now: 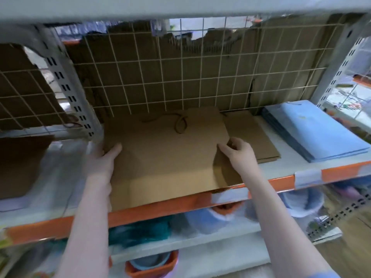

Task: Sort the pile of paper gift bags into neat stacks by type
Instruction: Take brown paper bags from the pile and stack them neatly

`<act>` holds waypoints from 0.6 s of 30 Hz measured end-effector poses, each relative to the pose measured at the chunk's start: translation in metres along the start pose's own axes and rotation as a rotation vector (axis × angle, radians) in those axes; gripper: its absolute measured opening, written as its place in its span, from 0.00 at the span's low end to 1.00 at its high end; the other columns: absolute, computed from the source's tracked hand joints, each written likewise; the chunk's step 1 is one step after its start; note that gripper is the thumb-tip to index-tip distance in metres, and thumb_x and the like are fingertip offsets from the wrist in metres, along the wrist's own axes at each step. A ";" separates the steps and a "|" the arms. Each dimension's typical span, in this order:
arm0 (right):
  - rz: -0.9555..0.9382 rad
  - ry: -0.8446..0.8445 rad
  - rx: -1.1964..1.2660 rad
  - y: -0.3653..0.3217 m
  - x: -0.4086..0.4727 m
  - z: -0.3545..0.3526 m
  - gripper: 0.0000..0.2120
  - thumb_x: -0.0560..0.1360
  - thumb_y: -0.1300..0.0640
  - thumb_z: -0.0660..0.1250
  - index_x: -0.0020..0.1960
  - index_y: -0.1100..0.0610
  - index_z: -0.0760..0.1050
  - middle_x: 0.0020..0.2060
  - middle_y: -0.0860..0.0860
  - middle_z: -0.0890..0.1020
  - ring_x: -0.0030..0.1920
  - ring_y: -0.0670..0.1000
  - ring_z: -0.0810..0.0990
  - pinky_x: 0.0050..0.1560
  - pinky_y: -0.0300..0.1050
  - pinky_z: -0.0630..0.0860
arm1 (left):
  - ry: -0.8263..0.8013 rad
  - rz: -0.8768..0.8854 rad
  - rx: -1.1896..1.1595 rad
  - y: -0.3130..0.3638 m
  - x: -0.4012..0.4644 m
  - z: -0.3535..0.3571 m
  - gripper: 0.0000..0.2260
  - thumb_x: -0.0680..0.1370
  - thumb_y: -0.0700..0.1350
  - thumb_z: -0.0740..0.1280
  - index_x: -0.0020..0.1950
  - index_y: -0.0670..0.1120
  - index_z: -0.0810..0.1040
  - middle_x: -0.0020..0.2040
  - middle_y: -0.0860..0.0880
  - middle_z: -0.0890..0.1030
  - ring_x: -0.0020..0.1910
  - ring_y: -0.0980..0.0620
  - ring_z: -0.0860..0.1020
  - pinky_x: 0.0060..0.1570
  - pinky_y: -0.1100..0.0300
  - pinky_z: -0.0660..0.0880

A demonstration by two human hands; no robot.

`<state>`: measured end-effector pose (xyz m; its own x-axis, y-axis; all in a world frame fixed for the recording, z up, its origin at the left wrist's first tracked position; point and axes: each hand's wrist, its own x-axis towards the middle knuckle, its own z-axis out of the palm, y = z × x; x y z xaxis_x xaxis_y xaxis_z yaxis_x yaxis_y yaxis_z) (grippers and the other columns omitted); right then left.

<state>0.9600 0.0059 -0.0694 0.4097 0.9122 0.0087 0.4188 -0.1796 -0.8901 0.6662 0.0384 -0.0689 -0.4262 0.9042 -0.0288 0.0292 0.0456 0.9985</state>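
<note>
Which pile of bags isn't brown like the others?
The blue stack at the right end of the shelf. The big brown bags under both hands and the smaller brown stack beside them are plain kraft colour.

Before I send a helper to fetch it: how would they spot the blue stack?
Find the orange-edged shelf backed by wire mesh. At its right end lies the blue stack of flat bags. Every stack to its left is plain brown paper.
</note>
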 end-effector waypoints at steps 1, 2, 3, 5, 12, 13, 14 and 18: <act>-0.006 0.000 -0.022 0.005 0.009 -0.014 0.16 0.75 0.50 0.66 0.56 0.61 0.75 0.48 0.55 0.80 0.52 0.57 0.78 0.52 0.51 0.75 | -0.001 0.006 0.013 -0.001 -0.008 0.017 0.28 0.76 0.47 0.68 0.74 0.47 0.64 0.71 0.47 0.68 0.70 0.46 0.66 0.68 0.55 0.62; -0.003 -0.002 -0.041 0.010 0.018 -0.026 0.17 0.75 0.50 0.66 0.58 0.60 0.75 0.50 0.55 0.80 0.53 0.57 0.78 0.52 0.49 0.75 | -0.008 0.013 0.027 -0.001 -0.016 0.034 0.28 0.77 0.46 0.68 0.74 0.46 0.62 0.72 0.47 0.67 0.71 0.46 0.65 0.65 0.57 0.61; -0.001 0.001 -0.067 0.014 0.027 -0.036 0.19 0.75 0.50 0.66 0.61 0.60 0.74 0.53 0.55 0.80 0.55 0.57 0.77 0.52 0.47 0.74 | -0.017 0.021 0.045 -0.001 -0.022 0.049 0.27 0.77 0.46 0.67 0.74 0.45 0.63 0.71 0.47 0.67 0.71 0.46 0.65 0.63 0.58 0.61; 0.001 0.015 -0.132 0.023 0.043 -0.054 0.19 0.76 0.51 0.65 0.64 0.59 0.73 0.56 0.55 0.78 0.57 0.57 0.76 0.51 0.44 0.71 | -0.034 0.025 0.080 0.003 -0.030 0.075 0.22 0.76 0.44 0.68 0.69 0.45 0.70 0.63 0.48 0.73 0.66 0.45 0.71 0.59 0.58 0.65; -0.001 0.051 -0.241 0.050 0.089 -0.083 0.19 0.76 0.55 0.66 0.65 0.60 0.72 0.60 0.60 0.77 0.59 0.61 0.75 0.55 0.47 0.71 | -0.150 0.133 0.271 0.004 -0.036 0.135 0.19 0.77 0.43 0.66 0.68 0.46 0.71 0.58 0.51 0.75 0.57 0.50 0.74 0.54 0.58 0.70; -0.011 0.068 -0.248 0.052 0.095 -0.085 0.19 0.76 0.56 0.66 0.65 0.61 0.72 0.60 0.60 0.78 0.59 0.61 0.75 0.54 0.47 0.71 | -0.168 0.129 0.310 0.005 -0.035 0.142 0.19 0.78 0.44 0.66 0.68 0.46 0.70 0.59 0.51 0.75 0.57 0.50 0.74 0.54 0.58 0.70; -0.016 0.081 -0.250 0.053 0.099 -0.086 0.18 0.76 0.57 0.65 0.64 0.61 0.73 0.59 0.59 0.78 0.58 0.61 0.76 0.54 0.48 0.72 | -0.180 0.130 0.358 0.005 -0.032 0.148 0.19 0.78 0.44 0.65 0.69 0.46 0.70 0.60 0.50 0.75 0.58 0.50 0.74 0.55 0.58 0.70; -0.056 0.095 -0.295 0.060 0.118 -0.085 0.13 0.76 0.59 0.63 0.59 0.61 0.75 0.54 0.61 0.78 0.56 0.61 0.76 0.50 0.48 0.72 | -0.176 0.123 0.516 -0.001 -0.018 0.168 0.23 0.77 0.42 0.66 0.72 0.45 0.67 0.67 0.43 0.73 0.65 0.44 0.72 0.65 0.49 0.70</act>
<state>1.1028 0.0709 -0.0832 0.4471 0.8879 0.1085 0.6544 -0.2421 -0.7163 0.8255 0.0935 -0.0773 -0.2360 0.9711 0.0350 0.5271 0.0976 0.8442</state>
